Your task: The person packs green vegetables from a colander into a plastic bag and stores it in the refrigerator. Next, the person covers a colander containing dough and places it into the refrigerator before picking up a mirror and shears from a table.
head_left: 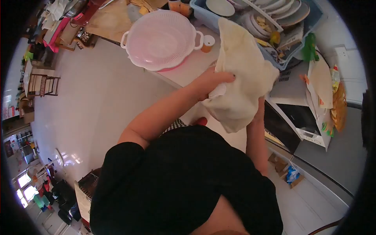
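Observation:
A large cream cloth (244, 70) hangs in loose folds in front of me, above the floor and beside the counter. My left hand (213, 81) is closed on its left edge, thumb lying over the front. Just below that thumb a small smooth white patch (219, 91) shows; I cannot tell whether it is a dish or part of the fabric. My right hand (259, 109) reaches up behind the cloth's right side and grips it there, its fingers mostly covered by the folds. Whether anything is wrapped inside the cloth stays hidden.
A white colander (162, 39) over a pink basin stands on the counter (184, 72), beside a small orange-and-white jar (208, 44). Behind the cloth, a blue crate (203, 13) holds plates and bowls. A microwave-like appliance (299, 117) stands at right; a cardboard box (280, 164) lies below.

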A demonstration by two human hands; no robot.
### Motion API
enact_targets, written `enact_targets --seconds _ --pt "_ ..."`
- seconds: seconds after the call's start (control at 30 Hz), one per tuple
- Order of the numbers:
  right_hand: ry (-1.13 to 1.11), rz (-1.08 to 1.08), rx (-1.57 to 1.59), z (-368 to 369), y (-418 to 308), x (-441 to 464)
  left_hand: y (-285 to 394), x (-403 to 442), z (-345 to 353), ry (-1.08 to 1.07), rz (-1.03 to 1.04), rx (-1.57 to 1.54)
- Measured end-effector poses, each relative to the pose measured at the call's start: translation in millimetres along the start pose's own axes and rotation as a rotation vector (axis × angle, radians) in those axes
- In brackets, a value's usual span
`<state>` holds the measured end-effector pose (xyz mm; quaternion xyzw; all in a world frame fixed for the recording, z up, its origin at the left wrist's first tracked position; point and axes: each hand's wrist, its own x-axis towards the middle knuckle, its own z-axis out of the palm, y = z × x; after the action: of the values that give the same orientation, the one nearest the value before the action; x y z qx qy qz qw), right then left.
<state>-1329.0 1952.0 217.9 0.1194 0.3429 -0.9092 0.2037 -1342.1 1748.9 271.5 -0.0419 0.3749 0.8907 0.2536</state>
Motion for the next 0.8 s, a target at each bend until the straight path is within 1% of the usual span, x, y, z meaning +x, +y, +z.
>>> enact_targets --seconds 0.07,0.1,0.2,0.27,0.33,0.37,0.43,0.53,0.63,0.73,0.8 --pt "-0.085 0.14 0.11 -5.8 17.1 1.5 0.3 9.6 -24.1 0.093 -0.005 0.229" --pt "-0.083 0.126 0.132 4.9 21.9 1.0 -1.1 14.6 -35.7 0.141 -0.007 0.34" --pt "-0.07 0.113 0.169 29.7 31.8 6.1 4.0 16.6 -46.5 0.291 0.119 0.278" --pt "-0.063 0.101 0.18 38.9 37.5 11.0 31.4 8.2 -56.0 0.317 0.181 0.51" --pt "-0.043 0.082 0.165 45.0 38.7 14.4 63.2 -1.7 -92.9 0.404 0.442 0.963" --pt "-0.032 0.071 0.159 46.6 39.3 15.4 82.5 -1.4 -126.9 0.47 0.676 1.297" --pt "-0.011 0.046 0.141 50.0 39.3 16.6 122.4 -7.5 -168.2 0.65 0.704 2.044" --pt "0.021 0.028 0.116 55.5 40.3 18.1 154.2 -9.0 -198.4 0.508 0.53 2.227" --pt "0.044 0.018 0.083 60.9 40.5 20.9 177.7 -4.2 -192.3 0.307 0.342 2.299" --pt "0.058 0.015 0.05 67.6 42.7 27.3 196.7 -20.0 -213.1 0.425 0.809 2.092" --pt "0.065 0.027 0.031 74.5 45.6 36.6 238.0 -56.5 -212.3 0.53 1.004 2.021"
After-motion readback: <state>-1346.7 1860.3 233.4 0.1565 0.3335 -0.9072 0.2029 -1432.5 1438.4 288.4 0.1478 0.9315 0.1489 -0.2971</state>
